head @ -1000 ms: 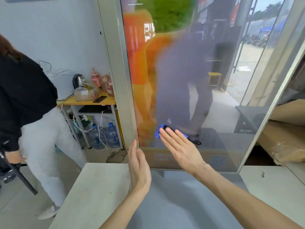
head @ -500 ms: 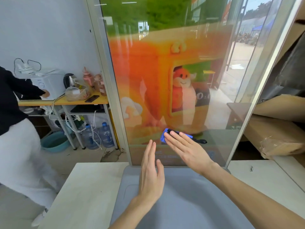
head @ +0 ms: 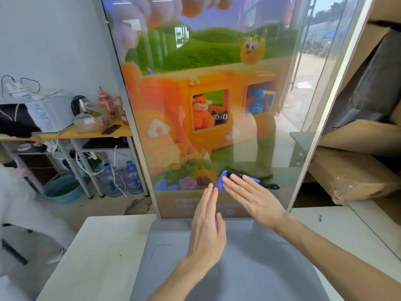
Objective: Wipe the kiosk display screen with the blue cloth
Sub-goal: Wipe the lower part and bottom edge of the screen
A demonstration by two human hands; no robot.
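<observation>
A: What is nearest?

B: Two bare forearms, both cut off by the bottom edge. They reach over the grey base (head: 238, 268) of the kiosk, which sits on a pale desk (head: 97, 246).

A: And the hands?

B: The left hand (head: 206, 231) is flat, fingers straight and together, seen nearly edge-on. It holds nothing. Its fingertips lie against the bottom strip of the screen (head: 206, 105) as seen from here, but I cannot tell whether they touch the glass.

A: The right?

B: The right hand (head: 253, 200) is flat too, with straight fingers pressing the blue cloth (head: 222, 183) against the lower part of the screen, just right of the left fingertips.

A: How much of the cloth shows?

B: Little. The fingers cover most of it. A blue corner sticks out beside the fingertips and a thin blue edge shows above them. Something dark trails off to the right; I cannot make out what it is.

A: And the screen?

B: It shows an orange cartoon scene, washed over on its right side by reflections of a doorway and street. Its top is out of frame.

A: Behind it?

B: On the left, a shelf (head: 86, 132) with a kettle (head: 79, 104) and a phone (head: 111, 129), and water bottles (head: 132, 178) and a teal basin (head: 63, 189) on the floor. A blurred person in white (head: 21, 213) is cut off at the left edge. On the right are cardboard boxes (head: 351, 177), partly hidden by the frame.
</observation>
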